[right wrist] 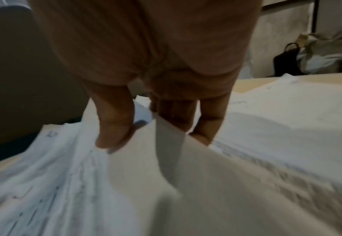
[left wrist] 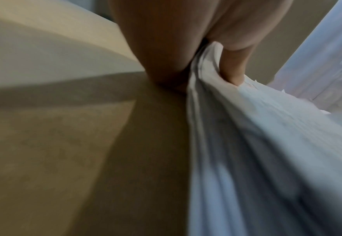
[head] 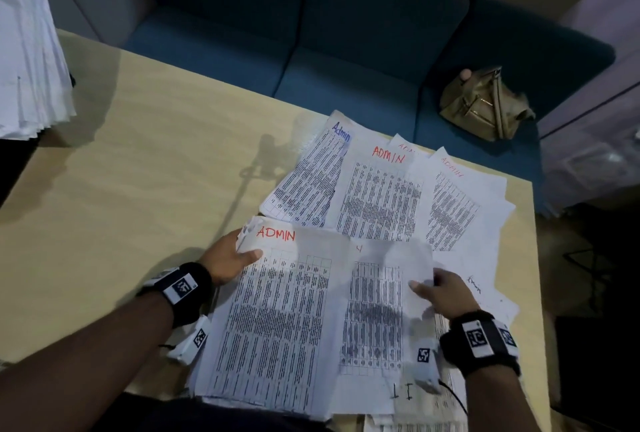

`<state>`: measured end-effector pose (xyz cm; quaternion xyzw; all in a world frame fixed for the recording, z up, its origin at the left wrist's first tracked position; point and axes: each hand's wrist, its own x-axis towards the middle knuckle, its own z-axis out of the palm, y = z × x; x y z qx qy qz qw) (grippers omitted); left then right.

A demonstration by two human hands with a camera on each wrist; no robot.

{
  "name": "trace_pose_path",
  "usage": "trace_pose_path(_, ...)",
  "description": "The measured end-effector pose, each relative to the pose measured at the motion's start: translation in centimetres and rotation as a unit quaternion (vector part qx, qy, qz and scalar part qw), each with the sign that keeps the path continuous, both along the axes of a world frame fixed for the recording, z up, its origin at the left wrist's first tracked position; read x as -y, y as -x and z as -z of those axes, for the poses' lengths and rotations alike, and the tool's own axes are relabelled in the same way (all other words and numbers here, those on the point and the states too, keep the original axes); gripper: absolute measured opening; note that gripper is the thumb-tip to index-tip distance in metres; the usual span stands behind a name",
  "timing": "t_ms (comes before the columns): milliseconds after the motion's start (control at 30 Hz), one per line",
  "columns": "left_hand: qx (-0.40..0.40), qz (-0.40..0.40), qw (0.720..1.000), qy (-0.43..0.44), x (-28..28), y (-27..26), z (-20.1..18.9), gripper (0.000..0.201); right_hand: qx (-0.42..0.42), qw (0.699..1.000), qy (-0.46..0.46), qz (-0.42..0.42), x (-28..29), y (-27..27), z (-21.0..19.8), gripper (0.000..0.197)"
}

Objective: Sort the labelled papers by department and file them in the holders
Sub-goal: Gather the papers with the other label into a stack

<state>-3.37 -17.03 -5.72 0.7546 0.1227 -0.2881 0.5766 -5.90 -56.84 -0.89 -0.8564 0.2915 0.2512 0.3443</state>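
Several printed sheets marked ADMIN [head: 377,196] lie fanned on the far right of the wooden table [head: 138,189]. Nearer me is a thick stack topped by another ADMIN sheet [head: 277,320]. My left hand [head: 235,255] grips the stack's upper left corner, thumb on top; in the left wrist view the fingers [left wrist: 234,71] curl round the paper edge [left wrist: 206,79]. My right hand [head: 440,289] pinches the right edge of a thin loose sheet [head: 381,310], thumb above and fingers below, which lifts off the stack [right wrist: 172,151]. A sheet marked IT [head: 401,397] shows underneath.
A tall white paper pile [head: 27,61] stands at the table's far left. Beyond the table is a blue sofa [head: 346,50] with a tan handbag [head: 485,106] on it. The table's right edge [head: 535,258] runs close to the sheets.
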Motion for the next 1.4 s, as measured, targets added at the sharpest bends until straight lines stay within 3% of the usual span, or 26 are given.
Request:
trace_pose_path(67, -0.004, 0.005, 1.000, 0.006, 0.1, -0.2, -0.1, 0.029, 0.065, 0.997, 0.021, -0.037, 0.6, -1.1, -2.5, 0.009)
trace_pose_path(167, -0.007, -0.021, 1.000, 0.019, 0.2, 0.2, -0.1, 0.029, 0.169, 0.984, 0.040, 0.047, 2.1, -4.3, -5.6, 0.019)
trace_pose_path(267, 0.002, -0.026, 0.999, 0.025, 0.2, 0.4, 0.2, 0.032, 0.216, 0.967, 0.115, 0.077, 2.4, -8.4, -5.5, 0.027)
trace_pose_path(400, 0.016, -0.013, 0.999, 0.037, -0.1, 0.4, 0.8, 0.042, 0.183, 0.972, 0.140, 0.049, 0.8, -12.4, -1.3, 0.038)
trace_pose_path(533, 0.019, -0.027, 0.999, 0.035, 0.1, 0.4, 0.9, 0.047, 0.032, 0.986, 0.144, 0.079, -1.5, -12.9, 1.5, 0.080)
trace_pose_path(600, 0.016, -0.026, 0.999, 0.019, 0.3, 0.4, 0.6, 0.042, 0.003, 0.987, 0.127, 0.093, -2.3, -12.8, 2.1, 0.087)
trace_pose_path(700, 0.014, -0.015, 1.000, 0.010, 0.4, 0.2, 0.3, 0.042, 0.066, 0.989, 0.111, 0.068, -3.0, -12.8, 1.7, 0.057)
trace_pose_path(800, 0.014, -0.007, 1.000, 0.010, 0.4, 0.1, 0.2, 0.040, 0.161, 0.975, 0.149, 0.030, -3.5, -12.7, -1.9, 0.029)
trace_pose_path(933, 0.001, -0.012, 1.000, -0.003, 0.2, 0.0, 0.1, 0.038, 0.344, 0.917, 0.202, 0.024, -3.3, -11.6, -10.3, 0.034)
trace_pose_path(1033, 0.006, 0.008, 1.000, -0.027, 0.1, -0.1, -0.2, 0.035, 0.411, 0.894, 0.175, 0.041, -1.1, -10.4, -13.9, 0.046)
trace_pose_path(1100, 0.009, 0.019, 0.999, -0.044, 0.2, -0.3, -0.7, 0.036, 0.403, 0.902, 0.149, 0.052, -0.8, -9.3, -14.3, 0.052)
trace_pose_path(1167, 0.004, 0.022, 0.999, -0.050, 0.4, -0.2, -1.0, 0.036, 0.353, 0.922, 0.153, 0.045, -2.3, -7.6, -12.2, 0.045)
trace_pose_path(1233, -0.024, -0.011, 0.999, -0.030, 0.5, -0.1, -1.1, 0.038, 0.285, 0.951, 0.109, 0.040, -5.2, -5.3, -8.6, 0.043)
trace_pose_path(1300, -0.043, -0.039, 0.998, 0.001, 0.5, 0.1, -1.5, 0.055, 0.208, 0.976, 0.061, 0.033, -8.2, -2.9, -4.0, 0.046)
trace_pose_path(1367, -0.046, -0.061, 0.995, 0.060, 0.3, 0.0, -1.0, 0.073, 0.146, 0.989, 0.030, 0.003, -10.8, -0.5, 0.3, 0.051)
trace_pose_path(1400, -0.036, -0.065, 0.994, 0.075, 0.0, 0.0, -0.3, 0.069, 0.111, 0.994, 0.010, -0.006, -12.1, 0.6, 1.6, 0.047)
